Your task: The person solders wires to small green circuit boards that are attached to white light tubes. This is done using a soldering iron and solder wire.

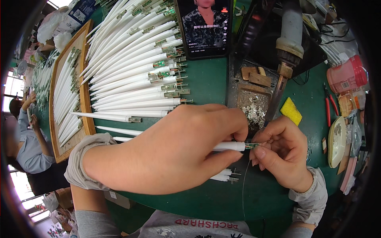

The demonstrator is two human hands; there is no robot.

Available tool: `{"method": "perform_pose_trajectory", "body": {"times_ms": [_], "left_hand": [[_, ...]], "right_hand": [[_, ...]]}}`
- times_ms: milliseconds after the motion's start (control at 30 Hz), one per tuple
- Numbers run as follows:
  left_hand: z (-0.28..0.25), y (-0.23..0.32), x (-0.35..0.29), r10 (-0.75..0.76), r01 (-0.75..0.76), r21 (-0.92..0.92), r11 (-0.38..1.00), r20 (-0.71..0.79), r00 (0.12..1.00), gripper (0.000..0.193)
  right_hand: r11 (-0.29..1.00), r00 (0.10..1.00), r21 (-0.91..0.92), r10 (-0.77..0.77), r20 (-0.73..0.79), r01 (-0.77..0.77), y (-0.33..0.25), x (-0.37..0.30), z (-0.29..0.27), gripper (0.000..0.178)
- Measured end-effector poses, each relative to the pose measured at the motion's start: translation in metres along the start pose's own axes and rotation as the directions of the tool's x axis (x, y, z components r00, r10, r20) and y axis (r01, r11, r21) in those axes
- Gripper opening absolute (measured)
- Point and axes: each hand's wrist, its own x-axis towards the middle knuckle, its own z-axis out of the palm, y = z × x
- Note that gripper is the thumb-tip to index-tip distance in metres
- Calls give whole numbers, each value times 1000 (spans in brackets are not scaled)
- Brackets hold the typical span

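Note:
My left hand (186,139) reaches across from the left, thumb and fingers closed around a white tapered tube (234,146). A small green circuit board (250,146) sticks out of the tube's right end. Right at that board, my right hand (283,152) is pinched, thumb against index finger. From its fingertips a thin wire (243,186) hangs toward the table edge. Just above the right hand, a soldering iron (278,89) points downward, its tip close to the index finger. Part of the held tube is hidden behind my left hand.
Many similar white tubes (135,71) lie fanned out at left, beside a wooden-framed tray (85,103). A phone (204,27) stands behind. Solder scraps (254,113) fill a small tray; a yellow sponge (291,112), red-handled pliers (330,107) and a dish (337,142) lie right. Another person (33,146) sits far left.

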Motion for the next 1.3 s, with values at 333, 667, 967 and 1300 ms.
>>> {"method": "perform_pose_trajectory", "body": {"times_ms": [333, 667, 967, 1300], "left_hand": [[1, -4, 5, -254, 324, -399, 858, 219, 942, 13], [8, -10, 3, -159, 181, -309, 934, 94, 983, 11], [15, -13, 5, 63, -70, -175, 982, -47, 997, 9], [6, -4, 9, -283, 260, -443, 858, 15, 959, 7]], "right_hand": [[998, 999, -70, -3, -36, 0, 5, 1, -2, 18], [996, 998, -88, 13, -54, -18, 6, 3, 1, 17], [998, 998, -48, 42, -37, -43, 1, 7, 4, 20], [993, 987, -56, -106, -120, 100, -4, 1, 2, 15]]}}
